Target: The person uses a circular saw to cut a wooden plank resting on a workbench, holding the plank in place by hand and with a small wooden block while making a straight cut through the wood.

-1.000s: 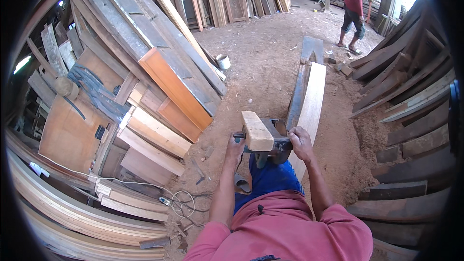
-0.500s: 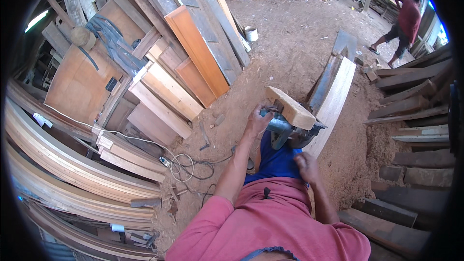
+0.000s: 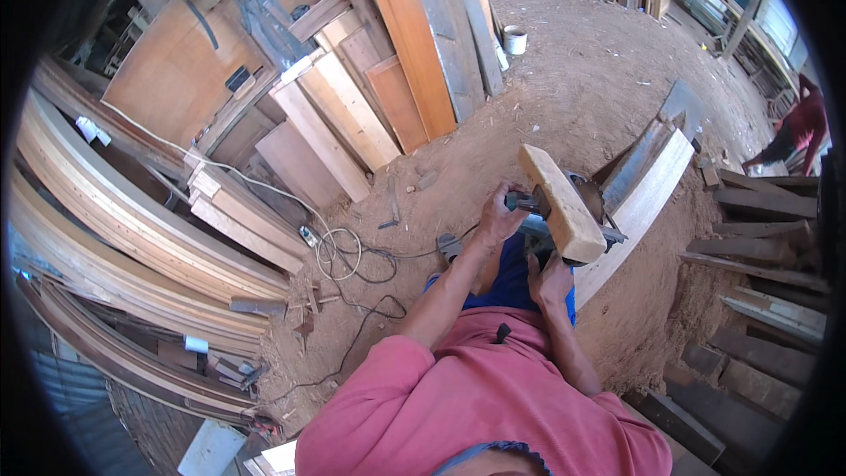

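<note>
My left hand (image 3: 500, 214) is closed round a dark grip on the left side of a teal power tool (image 3: 536, 226), apparently a circular saw. My right hand (image 3: 552, 280) is wrapped round its near end. A thick pale wooden block (image 3: 566, 210) lies across the top of the tool and hides much of its body. Part of a round, disc-like piece shows to the right of the block. Alongside the tool, a long light plank (image 3: 650, 189) stretches away to the far right, beside a grey, worn beam (image 3: 636, 159).
Stacked boards (image 3: 132, 238) fill the left side, and orange panels (image 3: 411, 44) lean behind them. A cable (image 3: 339, 256) coils on the dusty floor. Dark timbers (image 3: 758, 251) are piled at right. A white bucket (image 3: 515, 40) stands farther off; another person (image 3: 800, 132) is at the far right.
My right hand has come up from beside my thigh onto the tool. The view has turned, shifting the scene. The person at the far right has moved and now bends over.
</note>
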`<state>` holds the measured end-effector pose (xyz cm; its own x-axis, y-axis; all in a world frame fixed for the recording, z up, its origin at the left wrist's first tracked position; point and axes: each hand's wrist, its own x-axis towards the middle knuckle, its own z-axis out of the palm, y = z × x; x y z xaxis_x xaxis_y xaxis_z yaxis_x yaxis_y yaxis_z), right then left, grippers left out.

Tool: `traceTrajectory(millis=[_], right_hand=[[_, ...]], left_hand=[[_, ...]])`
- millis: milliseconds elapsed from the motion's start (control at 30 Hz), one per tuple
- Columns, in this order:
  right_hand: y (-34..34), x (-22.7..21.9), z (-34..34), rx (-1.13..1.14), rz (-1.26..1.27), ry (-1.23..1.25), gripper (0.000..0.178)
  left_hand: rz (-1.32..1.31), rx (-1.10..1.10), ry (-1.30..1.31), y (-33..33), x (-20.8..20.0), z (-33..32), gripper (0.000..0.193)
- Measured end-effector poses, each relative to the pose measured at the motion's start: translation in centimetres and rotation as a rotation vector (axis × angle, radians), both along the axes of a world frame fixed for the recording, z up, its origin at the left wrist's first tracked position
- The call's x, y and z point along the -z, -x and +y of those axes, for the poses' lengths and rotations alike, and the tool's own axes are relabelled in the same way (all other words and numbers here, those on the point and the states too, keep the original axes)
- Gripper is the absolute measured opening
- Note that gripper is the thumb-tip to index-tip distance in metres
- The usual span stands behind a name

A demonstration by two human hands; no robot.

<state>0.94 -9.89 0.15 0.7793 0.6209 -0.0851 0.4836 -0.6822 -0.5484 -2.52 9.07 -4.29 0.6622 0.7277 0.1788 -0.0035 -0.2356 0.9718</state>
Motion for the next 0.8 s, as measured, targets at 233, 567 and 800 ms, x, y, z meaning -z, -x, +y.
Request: traceTrajectory(millis=[233, 567, 800], right_hand=[[-0.2, 4.7, 0.7, -0.113, -0.107, -0.102, 0.054], [3.5, 2.0, 5.8, -0.47, -0.402, -0.101, 0.054], [6.7, -1.2, 7.6, -0.89, -0.138, -0.23, 0.062]], left_hand=[[-0.287, -0.033, 0.376, 3.8, 2.5, -0.6, 0.032], [-0.698, -0.193, 1.125, 12.7, 10.5, 1.8, 0.039], [-0.887, -0.038, 1.532, 20.6, 8.7, -0.3, 0.05]])
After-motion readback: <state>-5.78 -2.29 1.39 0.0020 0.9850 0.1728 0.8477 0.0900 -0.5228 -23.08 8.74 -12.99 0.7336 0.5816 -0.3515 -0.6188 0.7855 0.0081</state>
